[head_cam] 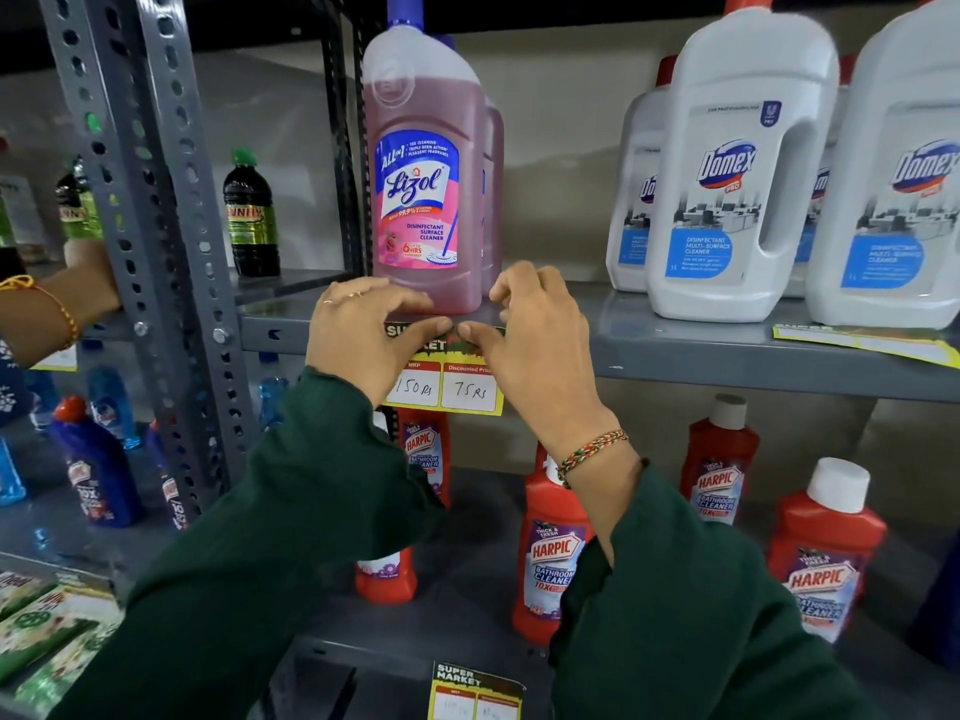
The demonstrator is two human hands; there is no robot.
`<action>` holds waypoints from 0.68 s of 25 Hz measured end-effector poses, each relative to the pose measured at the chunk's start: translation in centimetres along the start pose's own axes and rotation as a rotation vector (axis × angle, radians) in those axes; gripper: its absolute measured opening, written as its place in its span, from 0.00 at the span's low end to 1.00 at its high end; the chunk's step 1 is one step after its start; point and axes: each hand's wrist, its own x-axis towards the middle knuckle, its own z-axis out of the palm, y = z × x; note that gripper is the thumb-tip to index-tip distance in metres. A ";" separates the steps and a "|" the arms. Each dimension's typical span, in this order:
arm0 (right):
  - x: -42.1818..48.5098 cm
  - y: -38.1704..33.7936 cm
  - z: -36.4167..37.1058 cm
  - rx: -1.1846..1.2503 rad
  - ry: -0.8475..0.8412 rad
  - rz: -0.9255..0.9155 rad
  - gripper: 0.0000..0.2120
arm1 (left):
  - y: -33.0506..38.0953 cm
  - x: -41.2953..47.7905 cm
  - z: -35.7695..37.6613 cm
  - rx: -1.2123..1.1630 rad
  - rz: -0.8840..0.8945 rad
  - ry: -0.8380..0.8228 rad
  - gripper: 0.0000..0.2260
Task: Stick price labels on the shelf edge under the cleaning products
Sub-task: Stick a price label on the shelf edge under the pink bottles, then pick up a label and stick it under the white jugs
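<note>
A yellow price label (444,387) reading 150 Rs and 75 Rs hangs on the grey shelf edge (727,356), right under the pink Lizol bottle (426,168). My left hand (363,330) and my right hand (530,335) both press on the label's dark top strip, thumbs meeting at its middle. The fingers rest over the shelf lip and hide part of the label's header.
White Domex bottles (737,168) stand to the right, with another label (872,343) lying on the shelf below them. Red Harpic bottles (553,553) fill the lower shelf, which has its own label (475,693). Another person's hand (78,283) holds the left rack's post (171,252).
</note>
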 end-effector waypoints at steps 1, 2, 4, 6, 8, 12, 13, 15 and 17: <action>-0.1 0.1 0.0 0.037 0.009 0.003 0.14 | -0.2 0.0 0.0 -0.041 -0.046 -0.001 0.13; -0.1 0.3 0.0 0.065 0.017 0.002 0.14 | -0.6 0.0 0.1 -0.063 -0.072 -0.013 0.14; -0.2 0.6 -0.2 0.109 0.023 -0.003 0.16 | -1.1 0.0 0.1 -0.083 -0.087 -0.035 0.16; -0.2 0.9 -0.6 0.161 0.007 -0.004 0.18 | -1.2 -0.1 0.1 -0.112 -0.121 -0.037 0.14; -0.1 1.0 -1.2 0.200 -0.015 -0.003 0.19 | -1.1 -0.5 0.0 -0.126 -0.142 -0.049 0.12; 0.2 1.4 -1.8 0.228 -0.070 -0.014 0.21 | -0.4 -0.7 0.6 -0.095 -0.107 -0.049 0.17; 0.3 1.8 -2.1 0.238 -0.073 -0.016 0.21 | 0.2 -0.7 0.9 -0.079 -0.098 -0.028 0.19; 0.2 3.0 -3.3 0.232 -0.025 -0.015 0.21 | 1.9 -0.6 1.7 -0.022 -0.040 0.044 0.19; -0.2 4.9 -5.5 0.116 0.087 -0.019 0.18 | 4.5 -0.7 3.2 0.059 0.097 0.112 0.17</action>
